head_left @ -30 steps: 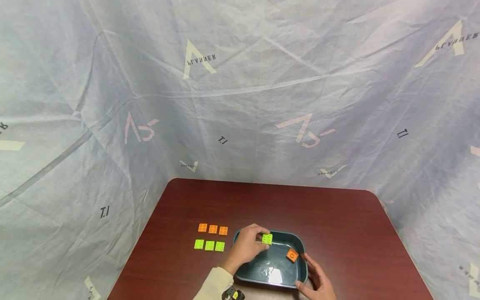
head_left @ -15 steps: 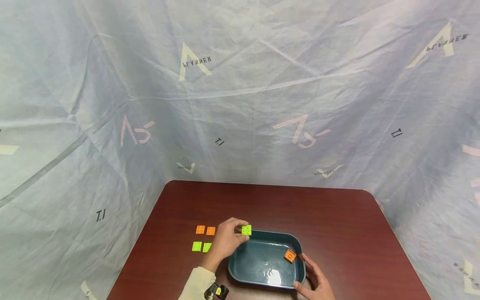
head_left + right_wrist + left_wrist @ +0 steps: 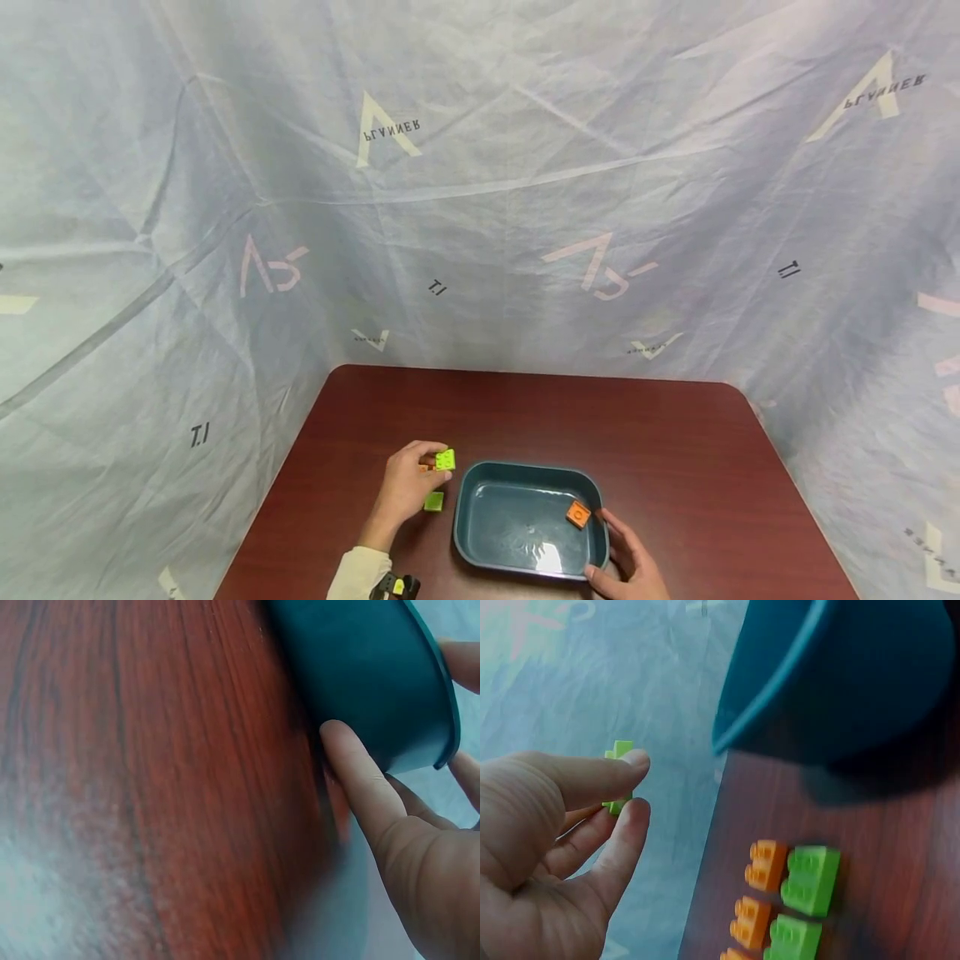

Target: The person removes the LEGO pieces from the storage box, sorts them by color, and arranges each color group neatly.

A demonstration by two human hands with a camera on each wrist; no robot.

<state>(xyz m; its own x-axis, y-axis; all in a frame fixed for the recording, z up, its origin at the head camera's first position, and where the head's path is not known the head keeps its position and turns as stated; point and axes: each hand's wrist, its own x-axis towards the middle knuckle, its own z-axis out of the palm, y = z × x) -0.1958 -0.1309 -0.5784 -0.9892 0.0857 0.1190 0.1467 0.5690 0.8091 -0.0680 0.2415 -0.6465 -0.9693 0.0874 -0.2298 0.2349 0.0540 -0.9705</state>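
A green toy building brick [image 3: 446, 460] is pinched between the thumb and fingers of my left hand [image 3: 403, 490], raised over the table left of a dark teal tray [image 3: 495, 565]. Below that hand, in the left wrist view, rows of orange bricks [image 3: 766, 866] and green bricks [image 3: 811, 881] lie on the table; the head view hides most of them behind the hand. My right hand [image 3: 636, 565] grips the tray's near right corner, its thumb against the outer wall and fingers along the right side. One orange brick [image 3: 577, 514] lies inside the tray, near its right end.
The dark red wooden table [image 3: 675, 450] has rounded far corners. Pale printed sheeting [image 3: 480, 208] hangs behind it and along both sides. A green brick [image 3: 433, 502] lies between my left hand and the tray.
My left hand has carried the green brick leftward from above the tray to over the rows of bricks, covering them in the head view. The right hand stays at the tray's corner.
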